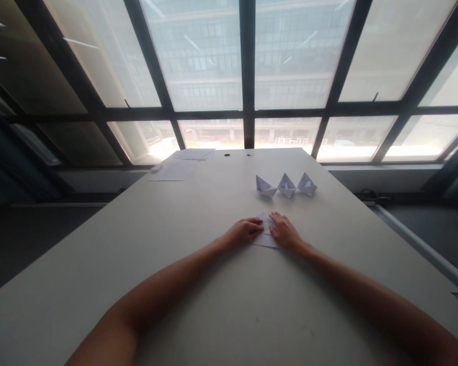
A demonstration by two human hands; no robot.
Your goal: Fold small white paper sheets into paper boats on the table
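Observation:
A partly folded sheet of white paper [266,240] lies flat on the table between my two hands. At its left edge, my left hand [246,230] has its fingers bent together on the paper, with the thumb tucked low. My right hand [285,232] rests on the right side of the sheet, palm down, its fingers and thumb spread apart. Beyond the hands stand three folded paper boats: a left one [266,188], a middle one [286,186] and a right one [307,185]. The tips of the left and middle boats are close together or touching.
The long white table [198,203] runs toward tall framed windows [202,56]. At its far left lie loose paper sheets [170,170] and a small white object [156,168] that I cannot make out. Round holes [227,155] show near the far edge.

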